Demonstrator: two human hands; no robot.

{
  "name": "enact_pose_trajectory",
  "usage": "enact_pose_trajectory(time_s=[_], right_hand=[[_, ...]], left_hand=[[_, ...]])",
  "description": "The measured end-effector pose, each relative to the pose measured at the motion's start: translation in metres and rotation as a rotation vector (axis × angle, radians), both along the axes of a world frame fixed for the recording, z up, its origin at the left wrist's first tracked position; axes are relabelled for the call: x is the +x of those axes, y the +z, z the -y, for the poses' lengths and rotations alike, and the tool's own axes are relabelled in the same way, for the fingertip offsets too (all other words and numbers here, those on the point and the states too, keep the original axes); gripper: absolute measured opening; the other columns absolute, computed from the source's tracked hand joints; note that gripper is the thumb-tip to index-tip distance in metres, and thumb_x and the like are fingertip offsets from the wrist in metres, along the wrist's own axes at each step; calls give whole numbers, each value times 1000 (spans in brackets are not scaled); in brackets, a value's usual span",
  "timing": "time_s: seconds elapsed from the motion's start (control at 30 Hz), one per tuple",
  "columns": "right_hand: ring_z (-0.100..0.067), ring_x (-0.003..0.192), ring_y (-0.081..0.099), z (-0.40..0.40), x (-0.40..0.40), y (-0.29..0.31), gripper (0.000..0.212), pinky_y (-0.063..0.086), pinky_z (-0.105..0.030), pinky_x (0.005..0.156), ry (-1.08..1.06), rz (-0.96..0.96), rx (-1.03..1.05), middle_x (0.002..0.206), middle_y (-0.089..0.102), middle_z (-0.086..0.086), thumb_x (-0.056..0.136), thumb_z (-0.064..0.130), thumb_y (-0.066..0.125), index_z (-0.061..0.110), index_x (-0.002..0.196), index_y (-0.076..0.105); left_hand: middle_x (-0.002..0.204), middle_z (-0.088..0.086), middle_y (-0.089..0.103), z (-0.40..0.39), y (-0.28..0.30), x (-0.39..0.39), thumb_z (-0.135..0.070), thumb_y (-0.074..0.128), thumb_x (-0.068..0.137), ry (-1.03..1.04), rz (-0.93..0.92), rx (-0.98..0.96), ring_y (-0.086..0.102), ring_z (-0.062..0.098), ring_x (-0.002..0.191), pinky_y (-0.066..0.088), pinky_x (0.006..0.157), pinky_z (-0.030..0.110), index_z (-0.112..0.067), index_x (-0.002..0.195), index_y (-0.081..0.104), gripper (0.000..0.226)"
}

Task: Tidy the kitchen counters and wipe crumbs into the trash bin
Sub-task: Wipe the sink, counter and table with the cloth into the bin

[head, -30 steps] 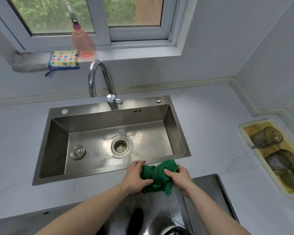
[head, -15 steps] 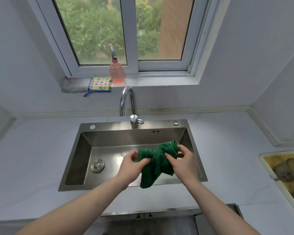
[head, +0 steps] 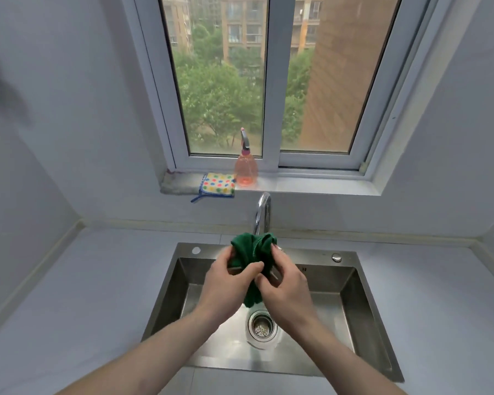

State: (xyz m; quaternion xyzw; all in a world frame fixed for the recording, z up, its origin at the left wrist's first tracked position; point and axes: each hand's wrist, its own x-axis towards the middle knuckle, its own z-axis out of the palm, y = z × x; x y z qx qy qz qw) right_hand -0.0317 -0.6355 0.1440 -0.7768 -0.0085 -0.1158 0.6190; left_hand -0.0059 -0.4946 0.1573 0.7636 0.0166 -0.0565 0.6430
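Observation:
A bunched green cloth (head: 251, 249) hangs over the steel sink (head: 362, 317), right in front of the chrome tap (head: 263, 212). My left hand (head: 226, 283) grips its left side, thumb across the fabric. My right hand (head: 285, 286) pinches the right side, fingers curled into the folds. A loose end of the cloth dangles between my wrists above the drain strainer (head: 262, 327). The white counter (head: 83, 295) lies on both sides of the sink. No trash bin is in view.
On the window sill stand a pink spray bottle (head: 246, 166), a dotted sponge cloth (head: 218, 185) and a grey rag (head: 180, 183). Walls close in on the left and right of the counter.
Both hands have lifted the cloth from the sink's front edge up and back to the tap. The view has tilted up toward the window; the tray of glasses on the right has left the frame.

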Motion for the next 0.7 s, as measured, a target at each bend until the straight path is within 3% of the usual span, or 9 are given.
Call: enact_pose_trajectory(time_s=[0.1, 0.27, 0.43, 0.53, 0.7], right_hand=[[0, 114, 66, -20, 29, 27, 44, 55, -24, 96, 78, 29, 78, 117, 73, 19, 89, 15, 69, 47, 118, 68], [0, 100, 71, -58, 112, 68, 28, 60, -33, 90, -41, 19, 68, 101, 76, 18, 81, 42, 80, 34, 107, 74], [-19, 99, 74, -85, 217, 85, 23, 61, -45, 86, -101, -113, 212, 103, 78, 3, 81, 31, 85, 24, 101, 77], [-25, 95, 76, -103, 273, 84, 17, 63, -38, 73, -103, -267, 399, 104, 77, -8, 86, 14, 81, 14, 102, 74], [-31, 97, 74, -123, 340, 73, 15, 62, -34, 63, -190, -397, 498, 106, 74, -15, 94, 2, 69, 3, 109, 68]], left_hand=[[99, -15, 72, -34, 29, 32, -46, 84, 74, 73, 82, 16, 73, 7, 88, 61, 76, 32, -37, 107, 65, 39], [108, 16, 68, -89, 76, 115, -19, 76, 89, 50, 105, -120, 76, 23, 85, 64, 71, 37, -8, 111, 67, 27], [107, 16, 71, -126, 104, 207, -14, 68, 95, 12, -36, -192, 73, 26, 89, 64, 70, 35, -1, 119, 62, 29], [107, 14, 69, -147, 102, 264, -15, 64, 98, -20, -147, -167, 70, 27, 89, 62, 68, 36, -3, 124, 59, 29], [113, 12, 69, -176, 77, 350, -16, 61, 100, -56, -266, -73, 67, 28, 103, 57, 93, 50, -10, 126, 59, 26]])
